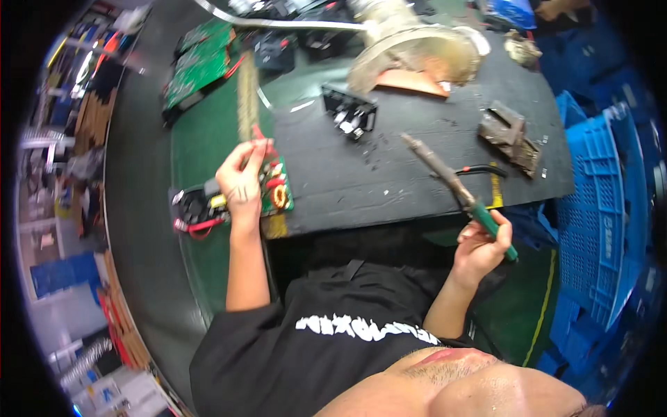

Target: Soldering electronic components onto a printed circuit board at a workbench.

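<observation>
Left hand (241,182) closed around red-handled brush (246,97), bristles blurred, raised over green mat (201,135). Hand sits on small green circuit board (276,191) with copper coil, at left edge of black worktop (417,153). Right hand (479,247) grips green-handled soldering iron (455,184), tip aimed up-left above worktop's near edge. Larger green boards (198,62) at far left. Blue crates (597,201) at right.

L hand (242,182) is reaching fwd, arm nearly straight, fingers curled shut in a grip. R hand (481,244) is staying nearer the body, elbow bent, fist closed, thumb up.
</observation>
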The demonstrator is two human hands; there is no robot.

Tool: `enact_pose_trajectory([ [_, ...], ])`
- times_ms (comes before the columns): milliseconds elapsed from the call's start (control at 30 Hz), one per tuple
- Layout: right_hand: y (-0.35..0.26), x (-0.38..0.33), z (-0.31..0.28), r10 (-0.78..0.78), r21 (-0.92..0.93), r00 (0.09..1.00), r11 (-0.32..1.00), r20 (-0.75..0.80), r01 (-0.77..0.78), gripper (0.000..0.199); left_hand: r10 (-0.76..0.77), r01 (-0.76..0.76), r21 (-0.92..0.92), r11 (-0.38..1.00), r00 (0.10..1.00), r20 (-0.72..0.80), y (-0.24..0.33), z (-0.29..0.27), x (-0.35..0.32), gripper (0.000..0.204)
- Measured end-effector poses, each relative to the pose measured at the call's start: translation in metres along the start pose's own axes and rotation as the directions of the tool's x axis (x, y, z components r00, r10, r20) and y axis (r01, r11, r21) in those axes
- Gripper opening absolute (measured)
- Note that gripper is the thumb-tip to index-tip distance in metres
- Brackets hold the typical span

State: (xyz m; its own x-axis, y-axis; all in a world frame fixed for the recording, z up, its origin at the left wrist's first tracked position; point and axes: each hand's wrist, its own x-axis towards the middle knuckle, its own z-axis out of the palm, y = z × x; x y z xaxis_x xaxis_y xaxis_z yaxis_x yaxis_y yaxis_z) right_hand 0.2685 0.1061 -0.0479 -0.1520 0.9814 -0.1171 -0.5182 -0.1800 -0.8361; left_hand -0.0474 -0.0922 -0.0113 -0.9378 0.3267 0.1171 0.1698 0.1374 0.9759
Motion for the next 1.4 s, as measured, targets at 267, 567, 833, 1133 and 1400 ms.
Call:
enact_pose_trajectory([
  [267, -0.001, 0.001, -0.006, -0.039, 0.02, 0.997, 0.999, 0.066, 0.038, 0.042, 0.29, -0.287, -0.046, 0.957, 0.954, 0.08, 0.045, 0.0, -0.006, 0.009],
  [567, -0.001, 0.002, 0.0, -0.042, 0.014, 0.997, 0.999, 0.064, 0.042, 0.041, 0.507, -0.654, 0.355, 0.668, 0.749, 0.428, 0.016, 0.057, -0.019, 0.015],
  [833, 0.003, -0.002, 0.005, -0.025, -0.003, 0.998, 1.0, 0.055, 0.026, 0.04, 0.559, -0.709, 0.462, 0.533, 0.705, 0.437, 0.011, 0.078, -0.017, 0.01],
  [1133, 0.017, -0.005, 0.011, 0.025, -0.112, 0.993, 0.994, 0.115, -0.012, 0.041, 0.576, -0.721, 0.445, 0.531, 0.692, 0.435, 0.003, 0.081, -0.01, 0.008],
  [1400, 0.026, -0.001, 0.021, 0.049, -0.117, 0.99, 0.993, 0.135, -0.033, 0.039, 0.507, -0.68, 0.434, 0.591, 0.732, 0.455, 0.009, 0.079, -0.009, 0.008],
])
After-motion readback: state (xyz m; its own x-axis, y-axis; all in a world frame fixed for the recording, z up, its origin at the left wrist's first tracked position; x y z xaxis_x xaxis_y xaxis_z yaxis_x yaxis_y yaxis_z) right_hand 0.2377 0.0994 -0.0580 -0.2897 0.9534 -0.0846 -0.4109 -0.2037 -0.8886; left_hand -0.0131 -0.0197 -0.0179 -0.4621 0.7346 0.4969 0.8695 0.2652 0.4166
